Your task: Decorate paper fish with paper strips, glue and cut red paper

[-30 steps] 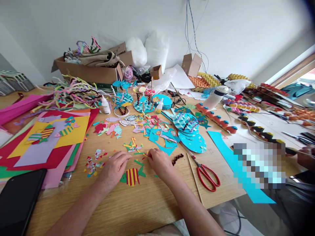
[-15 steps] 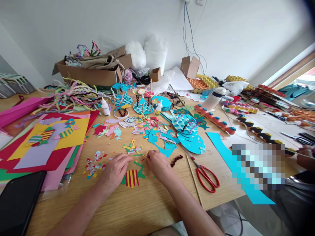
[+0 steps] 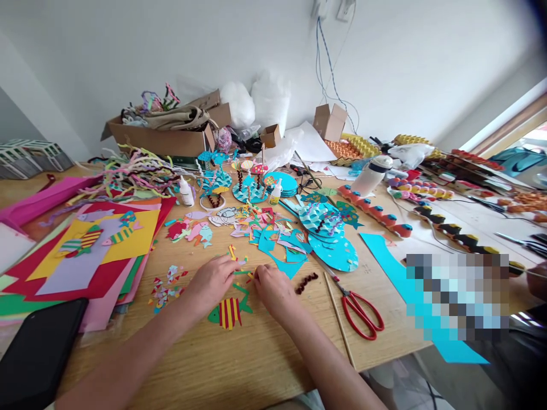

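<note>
A green paper fish [image 3: 229, 313] with red and yellow stripes across its body lies flat on the table in front of me. Above its head, my left hand [image 3: 217, 278] reaches over the small pile of cut paper strips [image 3: 232, 251]. Its fingers are drawn together at the strips, and what they hold is hidden. My right hand [image 3: 272, 286] is up and to the right of the fish's tail, with thumb and forefinger pinched at the end of a narrow yellow paper strip [image 3: 251, 275]. A short green strip lies between the two hands.
Red-handled scissors [image 3: 362, 314] and a thin wooden stick [image 3: 339, 319] lie to the right, near a brown twisted pipe cleaner [image 3: 306, 283]. Coloured paper sheets [image 3: 64, 279] and a black phone [image 3: 40, 353] fill the left. Glue bottles [image 3: 186, 192] stand behind. Another person's hand [image 3: 536, 280] shows far right.
My left hand has moved right and slightly up, from beside the fish onto the strip pile, uncovering the fish's head. My right hand stays nearly in place. The view has tilted slightly upward.
</note>
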Tool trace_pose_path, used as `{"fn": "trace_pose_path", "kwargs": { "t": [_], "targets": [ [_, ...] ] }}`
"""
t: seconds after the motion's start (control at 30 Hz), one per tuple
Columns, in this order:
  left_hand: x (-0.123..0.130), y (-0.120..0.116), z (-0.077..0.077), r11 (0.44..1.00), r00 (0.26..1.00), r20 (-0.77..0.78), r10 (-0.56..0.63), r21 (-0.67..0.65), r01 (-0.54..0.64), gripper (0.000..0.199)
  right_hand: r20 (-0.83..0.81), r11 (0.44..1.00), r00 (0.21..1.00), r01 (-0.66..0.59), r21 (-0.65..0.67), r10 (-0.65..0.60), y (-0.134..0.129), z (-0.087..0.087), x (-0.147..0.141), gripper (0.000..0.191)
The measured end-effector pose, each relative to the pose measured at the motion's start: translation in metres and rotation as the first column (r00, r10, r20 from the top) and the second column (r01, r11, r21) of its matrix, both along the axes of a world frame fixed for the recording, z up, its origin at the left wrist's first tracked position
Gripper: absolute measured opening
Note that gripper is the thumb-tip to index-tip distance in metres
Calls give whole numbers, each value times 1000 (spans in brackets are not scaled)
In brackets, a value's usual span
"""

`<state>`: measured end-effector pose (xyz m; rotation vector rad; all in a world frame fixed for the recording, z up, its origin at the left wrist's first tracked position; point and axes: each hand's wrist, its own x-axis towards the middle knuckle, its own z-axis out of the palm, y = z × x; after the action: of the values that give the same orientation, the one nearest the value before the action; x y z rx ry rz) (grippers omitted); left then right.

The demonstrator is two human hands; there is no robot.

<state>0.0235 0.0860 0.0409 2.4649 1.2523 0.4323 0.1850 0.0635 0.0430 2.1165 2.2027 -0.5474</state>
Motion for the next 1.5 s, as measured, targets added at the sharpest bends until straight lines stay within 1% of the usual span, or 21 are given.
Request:
{"fn": "trace_pose_path", "kwargs": {
  "t": [0.13, 0.27, 0.37, 0.5, 0.6, 0.67, 0.77, 0.87, 1.0, 1.17, 1.33, 1.43, 1.5],
  "targets": [
    [9, 19, -6, 999, 997, -64, -36, -14, 36, 23, -18, 1000, 1000, -5, 18, 6, -1, -2, 0, 25],
    [10, 34, -7, 994, 986, -132, -104, -29, 101, 19, -55, 999, 998, 1, 41, 1, 0, 0, 1, 22],
    [13, 38, -6, 988, 972, -174, -155, -20, 154, 18, -81, 998, 997, 9, 57, -5, 1, 2, 2, 21],
    [17, 43, -11, 980, 958, -211, -194, -9, 197, 18, -113, 997, 994, 23, 68, -15, 1, 2, 4, 20],
    [16, 48, -13, 976, 954, -208, -215, -16, 217, 17, -156, 996, 988, 36, 79, -24, 1, 2, 7, 19],
    [15, 52, -10, 975, 956, -192, -220, -25, 219, 16, -200, 994, 979, 44, 95, -24, 1, 2, 9, 17],
    [13, 56, -3, 978, 966, -158, -206, -50, 201, 16, -280, 990, 960, 61, 125, -24, 3, 3, 12, 13],
    [13, 58, 1, 980, 974, -128, -188, -88, 177, 14, -352, 986, 936, 84, 143, -29, 8, 4, 12, 17],
    [17, 54, 3, 977, 978, -90, -190, -113, 179, 16, -416, 987, 909, 89, 131, -27, 17, 3, 8, 12],
    [18, 51, 1, 979, 985, -42, -165, -129, 158, 16, -485, 984, 870, 147, 98, -81, 20, -2, 9, 17],
    [15, 56, -1, 987, 993, 50, -103, -120, 108, 20, -608, 977, 779, 212, 24, -154, 16, -8, 19, 16],
    [17, 53, 4, 992, 990, 134, -43, -109, 58, 17, -680, 975, 715, 224, 0, -165, 14, -9, 21, 18],
    [19, 47, 8, 989, 984, 176, 6, -149, 21, 15, -709, 972, 687, 236, 13, -158, 11, -8, 21, 20]
  ]
}}
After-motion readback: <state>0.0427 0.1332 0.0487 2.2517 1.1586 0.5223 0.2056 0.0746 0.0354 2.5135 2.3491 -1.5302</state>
